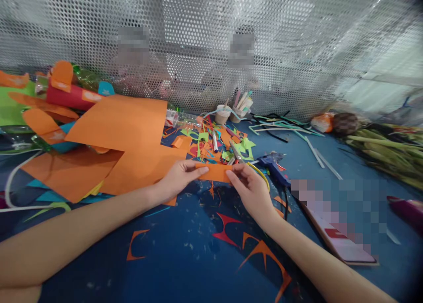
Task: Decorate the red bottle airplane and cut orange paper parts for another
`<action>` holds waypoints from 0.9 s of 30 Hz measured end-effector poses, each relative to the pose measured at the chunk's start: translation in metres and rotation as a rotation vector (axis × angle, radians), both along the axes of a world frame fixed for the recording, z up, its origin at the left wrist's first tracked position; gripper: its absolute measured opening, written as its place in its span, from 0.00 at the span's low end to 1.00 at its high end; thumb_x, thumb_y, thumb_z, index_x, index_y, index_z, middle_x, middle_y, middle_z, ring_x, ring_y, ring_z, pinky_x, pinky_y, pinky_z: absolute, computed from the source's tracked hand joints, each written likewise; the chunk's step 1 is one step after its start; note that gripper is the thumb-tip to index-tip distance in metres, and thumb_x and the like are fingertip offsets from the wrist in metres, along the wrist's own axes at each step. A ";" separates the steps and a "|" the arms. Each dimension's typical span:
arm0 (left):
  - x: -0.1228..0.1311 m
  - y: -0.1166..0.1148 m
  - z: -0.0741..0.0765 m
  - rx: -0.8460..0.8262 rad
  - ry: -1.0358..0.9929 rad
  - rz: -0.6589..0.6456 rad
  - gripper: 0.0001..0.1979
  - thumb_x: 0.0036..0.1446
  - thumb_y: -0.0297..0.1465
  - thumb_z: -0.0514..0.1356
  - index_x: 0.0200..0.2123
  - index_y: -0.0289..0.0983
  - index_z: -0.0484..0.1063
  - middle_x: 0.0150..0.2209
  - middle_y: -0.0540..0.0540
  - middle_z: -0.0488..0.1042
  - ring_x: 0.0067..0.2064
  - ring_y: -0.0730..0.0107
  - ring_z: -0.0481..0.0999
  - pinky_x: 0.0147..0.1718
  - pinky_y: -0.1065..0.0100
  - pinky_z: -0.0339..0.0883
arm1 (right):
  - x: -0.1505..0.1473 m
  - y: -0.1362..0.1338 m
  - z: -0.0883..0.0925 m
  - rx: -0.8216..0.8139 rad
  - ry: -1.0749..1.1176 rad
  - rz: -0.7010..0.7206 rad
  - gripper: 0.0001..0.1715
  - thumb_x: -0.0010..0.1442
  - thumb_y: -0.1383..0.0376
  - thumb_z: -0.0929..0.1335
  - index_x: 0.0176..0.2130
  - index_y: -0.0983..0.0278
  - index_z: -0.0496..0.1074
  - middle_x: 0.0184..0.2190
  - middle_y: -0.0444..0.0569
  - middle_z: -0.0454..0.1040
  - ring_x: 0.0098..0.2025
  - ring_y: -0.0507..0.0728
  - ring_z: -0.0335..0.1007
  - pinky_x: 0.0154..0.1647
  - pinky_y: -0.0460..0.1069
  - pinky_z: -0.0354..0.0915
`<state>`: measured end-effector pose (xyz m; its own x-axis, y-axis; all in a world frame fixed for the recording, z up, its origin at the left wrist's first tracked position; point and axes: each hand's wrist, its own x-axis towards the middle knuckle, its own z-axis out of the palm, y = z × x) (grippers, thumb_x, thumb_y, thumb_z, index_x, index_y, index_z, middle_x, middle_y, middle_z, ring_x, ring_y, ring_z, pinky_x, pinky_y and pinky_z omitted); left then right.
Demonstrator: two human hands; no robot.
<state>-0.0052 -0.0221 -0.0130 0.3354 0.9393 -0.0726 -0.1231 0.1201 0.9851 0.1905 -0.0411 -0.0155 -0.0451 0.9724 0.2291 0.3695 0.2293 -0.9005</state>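
Observation:
A small orange paper strip (217,173) is stretched level between my two hands, just above the blue table. My left hand (180,177) pinches its left end between thumb and fingers. At the other end, my right hand (251,188) grips the strip the same way. Right behind it lie scissors (235,152), partly covered by my right hand, with a yellow loop beside them. Large orange paper sheets (132,122) are spread to the left of my left hand. A blue glue gun (273,167) rests to the right of my right hand.
Colourful paper scraps and a marker (215,142) lie behind my hands; cups (222,114) of sticks stand at the back. Red and orange offcuts (226,230) lie in front. Decorated plastic bottles (71,93) sit at left, dried husks (386,148) at right. A perforated metal screen rises behind.

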 end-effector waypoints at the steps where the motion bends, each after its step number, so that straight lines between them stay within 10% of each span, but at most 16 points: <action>1: 0.000 0.000 0.000 0.001 -0.007 -0.002 0.08 0.53 0.34 0.64 0.33 0.35 0.78 0.28 0.49 0.77 0.28 0.76 0.73 0.29 0.74 0.65 | 0.000 0.000 0.000 0.004 0.007 0.000 0.15 0.58 0.53 0.66 0.34 0.62 0.66 0.27 0.44 0.66 0.28 0.52 0.63 0.30 0.47 0.62; 27: 0.001 0.002 -0.003 -0.015 -0.076 0.060 0.08 0.50 0.35 0.66 0.31 0.36 0.78 0.32 0.47 0.79 0.31 0.73 0.76 0.34 0.71 0.69 | -0.003 -0.001 -0.001 -0.078 0.116 0.090 0.14 0.59 0.53 0.66 0.34 0.60 0.62 0.26 0.42 0.68 0.28 0.53 0.69 0.32 0.49 0.69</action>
<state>-0.0045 -0.0202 -0.0161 0.2838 0.9568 -0.0636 -0.2048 0.1253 0.9707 0.1876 -0.0418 -0.0161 -0.1103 0.9807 0.1613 0.2429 0.1840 -0.9524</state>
